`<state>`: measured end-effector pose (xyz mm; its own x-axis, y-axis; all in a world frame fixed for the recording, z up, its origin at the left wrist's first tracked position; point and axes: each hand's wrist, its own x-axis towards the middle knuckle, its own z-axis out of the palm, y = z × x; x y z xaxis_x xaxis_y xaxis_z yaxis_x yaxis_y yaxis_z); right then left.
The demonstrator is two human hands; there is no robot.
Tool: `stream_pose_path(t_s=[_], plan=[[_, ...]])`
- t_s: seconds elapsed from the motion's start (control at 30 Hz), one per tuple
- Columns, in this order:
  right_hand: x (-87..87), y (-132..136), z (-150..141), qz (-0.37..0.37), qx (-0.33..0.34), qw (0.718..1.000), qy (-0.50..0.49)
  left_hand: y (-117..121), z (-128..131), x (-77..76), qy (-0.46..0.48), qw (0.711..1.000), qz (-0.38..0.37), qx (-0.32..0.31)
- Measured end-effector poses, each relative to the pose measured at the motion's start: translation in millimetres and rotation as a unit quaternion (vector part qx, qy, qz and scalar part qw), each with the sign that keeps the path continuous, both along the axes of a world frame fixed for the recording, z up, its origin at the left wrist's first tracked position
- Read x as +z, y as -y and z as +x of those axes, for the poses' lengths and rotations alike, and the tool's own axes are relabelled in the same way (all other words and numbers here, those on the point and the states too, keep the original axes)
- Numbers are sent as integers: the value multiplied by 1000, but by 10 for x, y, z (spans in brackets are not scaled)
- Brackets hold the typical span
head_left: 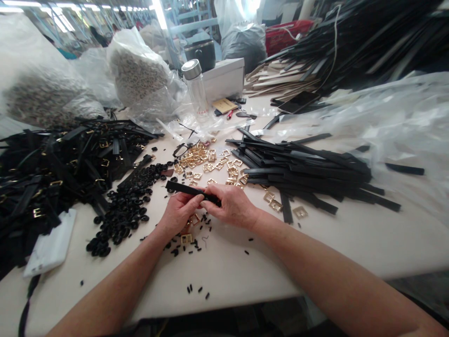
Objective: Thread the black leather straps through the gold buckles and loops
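Note:
Between my two hands, just above the table, is a short black strap [185,188] whose free end points left. My left hand [178,210] pinches it from below, thumb along its near side. Around its right part the fingers of my right hand [228,203] are closed, hiding that end. Gold buckles [196,157] lie scattered beyond my hands, and a few more, such as one gold buckle [186,239], sit below my left hand. Small black bits [175,251] are strewn near my wrists. Black round rings [122,217] are heaped to the left.
Finished-looking black straps with buckles [63,164] pile up at left, beside a white block with a cable [52,243]. Loose black strips [308,171] lie at right near plastic sheeting [403,117]. A glass bottle [196,91] and filled bags [136,65] stand behind.

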<state>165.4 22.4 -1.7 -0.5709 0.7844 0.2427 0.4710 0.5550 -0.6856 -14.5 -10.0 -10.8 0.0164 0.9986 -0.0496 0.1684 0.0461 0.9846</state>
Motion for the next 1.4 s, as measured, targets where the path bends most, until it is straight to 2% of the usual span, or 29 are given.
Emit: stream_pose_path(t_s=[0.83, 1.4], plan=[[25, 0, -1, -13, 6, 1000, 4, -2, -15, -16, -8, 1000, 0, 1], [21, 18, 3, 8, -1, 1000, 8, 1, -17, -7, -9, 1000, 2, 3]])
